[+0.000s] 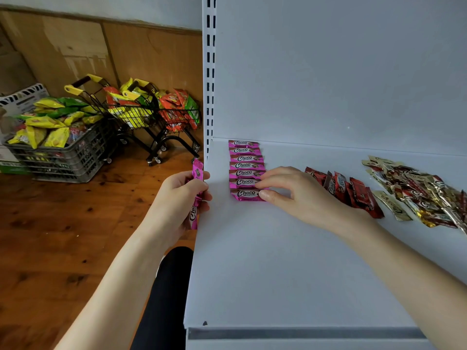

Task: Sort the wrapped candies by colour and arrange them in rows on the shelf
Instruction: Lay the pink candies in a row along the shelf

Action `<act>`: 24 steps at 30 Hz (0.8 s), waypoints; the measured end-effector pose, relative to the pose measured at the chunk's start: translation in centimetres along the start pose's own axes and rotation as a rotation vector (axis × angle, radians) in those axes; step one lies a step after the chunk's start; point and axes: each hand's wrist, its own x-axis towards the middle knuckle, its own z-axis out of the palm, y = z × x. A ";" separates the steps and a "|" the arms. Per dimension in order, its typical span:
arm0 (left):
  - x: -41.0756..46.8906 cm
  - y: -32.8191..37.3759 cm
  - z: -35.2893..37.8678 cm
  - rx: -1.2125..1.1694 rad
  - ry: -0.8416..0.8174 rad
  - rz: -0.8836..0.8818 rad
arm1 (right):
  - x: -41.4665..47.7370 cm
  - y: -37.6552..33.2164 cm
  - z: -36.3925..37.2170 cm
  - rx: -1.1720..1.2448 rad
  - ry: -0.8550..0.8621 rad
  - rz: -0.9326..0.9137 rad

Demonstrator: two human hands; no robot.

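Note:
Several pink Choco candies [244, 165] lie in a straight row on the white shelf [265, 261], running from its back wall toward me. My right hand [295, 193] rests over the near end of that row, fingertips touching the nearest pink candy [246, 194]. My left hand [180, 198] hovers just off the shelf's left edge and grips a few pink candies [196, 195] upright. To the right of my right hand lies a loose cluster of red candies [353, 190], and farther right a heap of gold candies [414, 188].
The shelf's slotted upright post [210, 72] stands at the back left. On the wooden floor to the left are a grey crate [63, 152] full of snack bags and two small shopping carts [141, 109] holding packets. My dark trouser leg [166, 294] is beside the shelf's front edge.

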 end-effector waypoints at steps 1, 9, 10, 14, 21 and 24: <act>0.0 0.0 0.0 -0.002 0.001 0.000 | -0.1 0.0 0.1 0.004 -0.001 -0.001; -0.2 0.3 0.2 0.015 0.008 0.023 | 2.3 0.8 -1.4 -0.004 0.034 0.157; -0.3 0.3 0.2 0.017 0.006 0.026 | 3.0 0.8 -1.4 -0.028 0.001 0.185; -0.5 0.4 0.3 0.013 0.006 0.023 | 4.9 0.6 -1.0 -0.100 -0.128 0.250; -0.5 0.4 0.2 -0.014 0.002 0.018 | 5.4 0.8 0.1 -0.128 -0.154 0.249; -0.5 0.4 0.2 -0.012 0.003 0.018 | 5.4 0.9 0.2 -0.128 -0.151 0.227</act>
